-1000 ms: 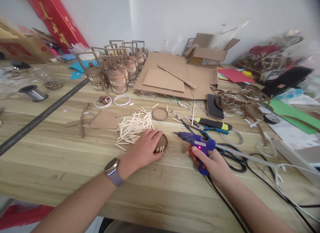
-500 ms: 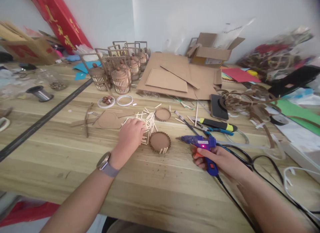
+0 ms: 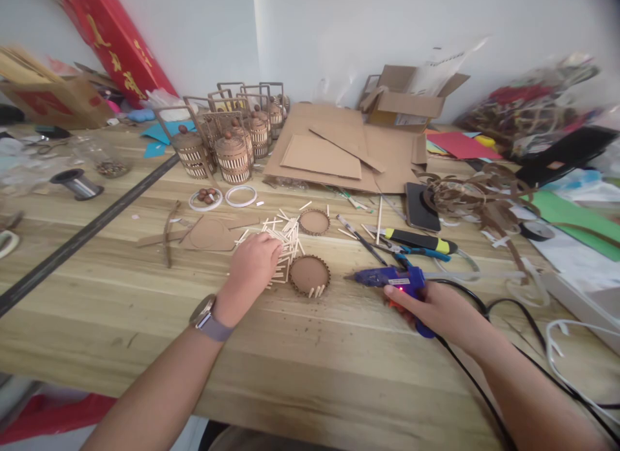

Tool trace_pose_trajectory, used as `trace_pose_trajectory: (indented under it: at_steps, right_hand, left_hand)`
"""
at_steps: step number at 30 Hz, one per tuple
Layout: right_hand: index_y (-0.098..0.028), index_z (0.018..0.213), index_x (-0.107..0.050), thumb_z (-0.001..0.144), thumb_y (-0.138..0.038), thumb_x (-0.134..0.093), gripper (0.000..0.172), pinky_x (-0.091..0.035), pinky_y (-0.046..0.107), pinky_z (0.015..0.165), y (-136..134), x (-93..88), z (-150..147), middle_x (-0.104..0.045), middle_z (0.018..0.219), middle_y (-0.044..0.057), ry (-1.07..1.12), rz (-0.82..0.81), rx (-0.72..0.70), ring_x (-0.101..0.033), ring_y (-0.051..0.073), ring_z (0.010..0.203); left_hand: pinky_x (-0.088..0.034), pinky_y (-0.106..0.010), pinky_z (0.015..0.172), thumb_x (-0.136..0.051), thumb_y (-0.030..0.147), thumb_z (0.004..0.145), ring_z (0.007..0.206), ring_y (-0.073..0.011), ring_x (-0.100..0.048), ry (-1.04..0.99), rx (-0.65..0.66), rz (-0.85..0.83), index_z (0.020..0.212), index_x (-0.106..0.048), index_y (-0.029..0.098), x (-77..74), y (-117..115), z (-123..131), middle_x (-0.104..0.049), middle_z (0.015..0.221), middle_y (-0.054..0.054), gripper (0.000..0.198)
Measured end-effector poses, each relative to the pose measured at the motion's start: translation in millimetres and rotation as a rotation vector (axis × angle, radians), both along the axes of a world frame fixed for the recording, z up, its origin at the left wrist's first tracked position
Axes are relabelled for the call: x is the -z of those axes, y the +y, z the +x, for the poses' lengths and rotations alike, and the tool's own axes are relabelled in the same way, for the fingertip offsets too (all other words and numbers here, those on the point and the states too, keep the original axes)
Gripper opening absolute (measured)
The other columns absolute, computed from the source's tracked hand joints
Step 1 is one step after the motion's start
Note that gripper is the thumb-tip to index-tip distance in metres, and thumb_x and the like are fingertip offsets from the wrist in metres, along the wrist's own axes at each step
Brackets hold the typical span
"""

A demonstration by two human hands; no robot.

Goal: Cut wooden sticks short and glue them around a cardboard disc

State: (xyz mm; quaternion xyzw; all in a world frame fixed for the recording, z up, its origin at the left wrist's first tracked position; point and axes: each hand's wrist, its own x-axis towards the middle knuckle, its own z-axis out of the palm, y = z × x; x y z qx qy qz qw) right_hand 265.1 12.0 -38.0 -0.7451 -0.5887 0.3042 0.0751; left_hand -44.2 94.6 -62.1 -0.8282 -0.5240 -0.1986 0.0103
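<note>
My right hand (image 3: pixel 431 309) is wrapped round a blue hot glue gun (image 3: pixel 390 278), whose nozzle points left and whose red light glows. My left hand (image 3: pixel 254 263), a watch on its wrist, rests at a pile of short wooden sticks (image 3: pixel 289 238). Its fingers are curled together, and whatever is between the fingertips is hidden. Just right of it lies a round cardboard disc with a scalloped rim (image 3: pixel 310 274), with several short sticks standing on its near edge. A second, similar disc (image 3: pixel 314 221) lies behind it.
Small woven lantern-like baskets (image 3: pixel 234 157) with handles stand at the back left. Cardboard sheets (image 3: pixel 322 157) lie behind the sticks. A utility knife (image 3: pixel 420 240), pliers (image 3: pixel 402 251) and a phone (image 3: pixel 422 207) are near the glue gun. Its black cable (image 3: pixel 477 386) trails rightward.
My right hand has shifted slightly right and down and turned the glue gun, so its handle is now mostly hidden. My left hand stays at the stick pile, nearly still.
</note>
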Motion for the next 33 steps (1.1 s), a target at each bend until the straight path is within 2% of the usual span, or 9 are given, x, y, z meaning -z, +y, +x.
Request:
trace_pose_trajectory:
  at_steps: [6,10,12,14,18,22,25,30,33]
  right_hand:
    - [-0.022,0.054,-0.061,0.086,-0.063,-0.038,0.057,-0.037,0.030,0.051,-4,-9.3,0,-0.065,0.055,0.005,-0.323,0.055,-0.164,-0.060,0.021,0.054]
    - [-0.023,0.059,-0.065,0.085,-0.060,-0.046,0.049,-0.032,0.030,0.045,-7,-18.0,-3,-0.065,0.054,0.006,-0.486,0.171,-0.069,-0.060,0.024,0.050]
    - [-0.023,0.072,-0.068,0.085,-0.054,-0.051,0.037,-0.036,0.029,0.045,-7,-25.2,-12,-0.066,0.059,0.005,-0.414,0.342,-0.084,-0.061,0.023,0.052]
    - [-0.022,0.089,-0.068,0.087,-0.044,-0.054,0.027,-0.044,0.029,0.052,-5,-32.5,-26,-0.069,0.067,0.003,-0.194,0.506,-0.231,-0.063,0.020,0.057]
    - [-0.021,0.111,-0.063,0.090,-0.030,-0.055,0.025,-0.052,0.025,0.066,2,-38.7,-62,-0.073,0.087,0.003,0.177,0.642,-0.457,-0.067,0.015,0.073]
    - [-0.020,0.095,-0.066,0.090,-0.023,-0.056,0.011,-0.051,0.023,0.066,10,-33.6,-80,-0.072,0.084,0.002,0.306,0.677,-0.508,-0.067,0.014,0.074]
    - [-0.020,0.090,-0.065,0.090,-0.021,-0.056,0.009,-0.050,0.023,0.065,17,-31.7,-74,-0.071,0.082,0.003,0.287,0.706,-0.519,-0.066,0.015,0.073]
    - [-0.020,0.086,-0.065,0.088,-0.015,-0.055,0.011,-0.049,0.023,0.068,25,-32.7,-63,-0.071,0.082,0.002,0.179,0.572,-0.564,-0.066,0.015,0.075]
    - [-0.019,0.086,-0.066,0.086,-0.010,-0.055,0.014,-0.047,0.024,0.067,26,-27.2,-68,-0.071,0.082,0.003,0.120,0.487,-0.643,-0.065,0.016,0.074]
  left_hand:
    - [-0.048,-0.031,0.072,-0.050,0.018,0.094,0.080,-0.0193,-0.061,-0.233,0.139,0.079,0.086,-0.068,0.018,0.5,-7,10,-0.067,0.084,-0.005,0.020]
    - [-0.050,-0.030,0.074,-0.051,0.015,0.093,0.082,-0.0180,-0.063,-0.434,0.263,0.024,0.093,-0.067,0.017,-6.0,-16,17,-0.070,0.087,-0.005,0.017]
    - [-0.051,-0.030,0.076,-0.053,0.016,0.092,0.084,-0.0175,-0.065,-0.537,0.312,-0.045,0.096,-0.067,0.017,-10.6,-22,19,-0.071,0.091,-0.005,0.015]
    - [-0.051,-0.029,0.077,-0.054,0.017,0.092,0.086,-0.0169,-0.065,-0.620,0.364,-0.123,0.098,-0.068,0.018,-15.2,-28,22,-0.072,0.094,-0.005,0.015]
    - [-0.050,-0.026,0.075,-0.054,0.019,0.093,0.083,-0.0152,-0.065,-0.676,0.484,-0.275,0.100,-0.069,0.019,-23.0,-40,29,-0.071,0.090,-0.003,0.017]
    - [-0.050,-0.029,0.080,-0.050,0.019,0.095,0.088,-0.0168,-0.064,-0.679,0.581,-0.336,0.102,-0.069,0.017,-25.0,-43,32,-0.070,0.095,-0.007,0.021]
    - [-0.050,-0.033,0.083,-0.051,0.028,0.095,0.091,-0.0187,-0.063,-0.606,0.538,-0.279,0.112,-0.065,0.018,-21.1,-38,28,-0.069,0.098,-0.008,0.024]
    - [-0.042,-0.051,0.101,-0.078,0.060,0.064,0.119,-0.0350,-0.049,-0.267,0.356,-0.157,0.135,-0.047,0.016,-7.7,-25,23,-0.056,0.129,-0.017,0.089]
    - [-0.036,-0.053,0.107,-0.081,0.057,0.062,0.127,-0.0364,-0.043,-0.100,0.365,-0.190,0.140,-0.040,0.019,2.1,-23,26,-0.049,0.139,-0.017,0.096]
